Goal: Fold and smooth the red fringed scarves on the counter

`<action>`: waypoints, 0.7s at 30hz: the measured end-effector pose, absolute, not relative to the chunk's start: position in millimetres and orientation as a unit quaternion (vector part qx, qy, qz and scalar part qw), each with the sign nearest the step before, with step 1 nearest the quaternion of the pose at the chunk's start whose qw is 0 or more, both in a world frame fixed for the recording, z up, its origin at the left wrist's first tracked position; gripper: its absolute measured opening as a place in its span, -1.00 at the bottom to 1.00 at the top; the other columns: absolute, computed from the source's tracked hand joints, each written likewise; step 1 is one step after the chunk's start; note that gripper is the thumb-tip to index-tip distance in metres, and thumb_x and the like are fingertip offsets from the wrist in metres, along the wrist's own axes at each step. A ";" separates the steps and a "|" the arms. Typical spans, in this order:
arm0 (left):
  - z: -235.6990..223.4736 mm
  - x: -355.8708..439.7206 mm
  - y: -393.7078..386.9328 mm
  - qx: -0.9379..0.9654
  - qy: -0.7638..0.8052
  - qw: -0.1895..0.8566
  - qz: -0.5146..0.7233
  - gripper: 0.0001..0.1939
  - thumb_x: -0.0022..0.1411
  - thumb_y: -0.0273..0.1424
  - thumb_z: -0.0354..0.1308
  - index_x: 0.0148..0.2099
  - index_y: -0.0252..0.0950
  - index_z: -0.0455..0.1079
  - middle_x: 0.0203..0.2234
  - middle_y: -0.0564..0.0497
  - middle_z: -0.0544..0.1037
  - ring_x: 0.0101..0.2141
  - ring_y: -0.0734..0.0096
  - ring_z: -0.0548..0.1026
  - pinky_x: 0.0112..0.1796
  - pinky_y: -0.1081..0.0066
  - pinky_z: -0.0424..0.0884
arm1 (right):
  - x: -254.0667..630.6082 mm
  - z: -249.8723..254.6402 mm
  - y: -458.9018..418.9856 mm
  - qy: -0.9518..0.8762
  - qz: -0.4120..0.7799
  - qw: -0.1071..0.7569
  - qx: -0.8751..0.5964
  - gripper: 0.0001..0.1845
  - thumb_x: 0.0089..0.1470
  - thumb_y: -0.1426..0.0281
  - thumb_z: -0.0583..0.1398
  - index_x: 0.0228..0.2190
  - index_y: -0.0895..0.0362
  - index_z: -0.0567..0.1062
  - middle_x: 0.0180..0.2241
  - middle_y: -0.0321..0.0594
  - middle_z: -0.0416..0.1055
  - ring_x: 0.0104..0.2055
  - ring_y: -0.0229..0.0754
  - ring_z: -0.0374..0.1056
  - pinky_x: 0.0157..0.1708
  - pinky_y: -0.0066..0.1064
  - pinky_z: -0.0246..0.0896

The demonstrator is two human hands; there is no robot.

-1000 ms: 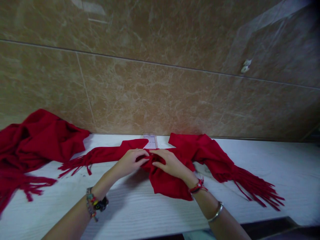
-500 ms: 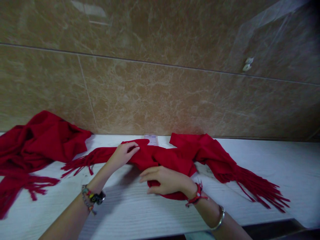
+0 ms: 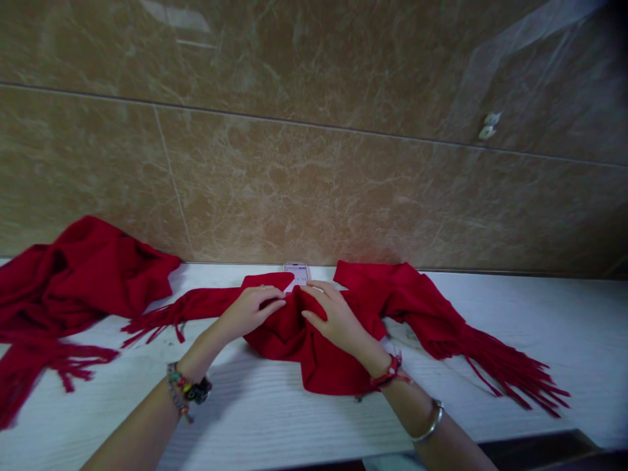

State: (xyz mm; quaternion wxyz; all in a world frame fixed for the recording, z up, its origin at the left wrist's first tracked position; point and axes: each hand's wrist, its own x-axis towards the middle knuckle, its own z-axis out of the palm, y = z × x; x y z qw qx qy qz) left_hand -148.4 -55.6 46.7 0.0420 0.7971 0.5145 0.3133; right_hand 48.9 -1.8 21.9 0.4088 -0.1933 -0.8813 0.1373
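A red fringed scarf (image 3: 328,373) lies bunched across the white tabletop, its tassels spread out to the left and right. My left hand (image 3: 249,310) pinches cloth near the middle between thumb and fingertips. Close beside it, my right hand (image 3: 338,320) is closed on a raised fold, and part of the cloth hangs down toward me below it. The fingertips of both hands are only a short way apart. Just behind them a phone (image 3: 297,269) with a lit screen lies at the wall, partly covered by the scarf.
Another heap of red fringed cloth (image 3: 93,281) lies on the left of the white table (image 3: 235,418). A brown marbled tile wall (image 3: 304,190) rises along the back edge. Small white bits (image 3: 489,124) are on the wall. Something dark (image 3: 534,451) borders the front right.
Both hands drew apart from the scarf's middle, the right one dropping toward the near edge. They have come back together at the middle, lifting a fold, and the near flap is spread wider.
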 end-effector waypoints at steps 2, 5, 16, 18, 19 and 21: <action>46.6 -147.0 -56.6 0.804 0.502 0.035 0.317 -0.77 0.18 -0.31 -0.05 -0.29 -0.29 0.39 -0.39 0.00 0.52 -0.35 0.40 0.43 -0.27 0.45 0.29 | 48.6 15.2 5.4 -0.893 0.151 0.377 -0.193 -0.52 -0.02 0.45 0.13 -0.01 0.11 0.25 -0.05 -0.08 0.26 0.02 -0.15 0.13 0.04 -0.21 0.03; 45.5 -148.0 -57.5 0.817 0.484 0.045 0.311 -0.78 0.18 -0.33 -0.05 -0.30 -0.29 0.40 -0.38 -0.01 0.52 -0.34 0.41 0.43 -0.26 0.47 0.30 | 48.3 9.0 10.0 -0.880 0.185 0.384 -0.211 -0.41 -0.04 0.45 0.14 0.06 0.10 0.15 0.04 -0.07 0.17 0.09 -0.15 0.04 0.08 -0.19 -0.04; 41.1 -160.2 -53.6 0.790 0.519 0.114 0.306 -0.75 0.14 -0.25 -0.02 -0.30 -0.31 0.37 -0.41 0.06 0.50 -0.40 0.45 0.42 -0.35 0.51 0.28 | 56.3 22.6 21.4 -0.687 0.451 0.519 -0.236 -0.88 -0.13 0.32 0.18 -0.57 0.11 0.44 -0.56 -0.34 0.37 -0.48 -0.27 0.26 -0.43 -0.44 0.16; 40.6 -165.8 -51.9 0.790 0.532 0.123 0.279 -0.76 0.08 -0.24 0.06 -0.28 -0.29 0.36 -0.40 0.07 0.50 -0.39 0.44 0.42 -0.34 0.51 0.28 | 62.6 26.4 27.1 -0.592 0.506 0.586 -0.223 -0.85 -0.18 0.29 0.21 -0.58 0.11 0.41 -0.59 -0.39 0.32 -0.52 -0.32 0.21 -0.47 -0.48 0.12; 40.3 -167.6 -51.1 0.793 0.535 0.121 0.266 -0.77 0.06 -0.25 0.08 -0.27 -0.28 0.36 -0.39 0.07 0.50 -0.38 0.44 0.42 -0.33 0.50 0.28 | 65.8 27.4 30.2 -0.554 0.523 0.608 -0.224 -0.83 -0.21 0.28 0.23 -0.59 0.12 0.40 -0.60 -0.40 0.30 -0.54 -0.33 0.19 -0.49 -0.49 0.10; 40.3 -169.7 -49.6 0.792 0.541 0.101 0.263 -0.79 0.09 -0.26 0.04 -0.29 -0.28 0.36 -0.39 0.05 0.49 -0.37 0.43 0.41 -0.30 0.48 0.27 | 71.5 27.1 37.2 -0.505 0.529 0.637 -0.243 -0.80 -0.23 0.25 0.23 -0.59 0.12 0.38 -0.60 -0.41 0.28 -0.55 -0.33 0.17 -0.50 -0.48 0.10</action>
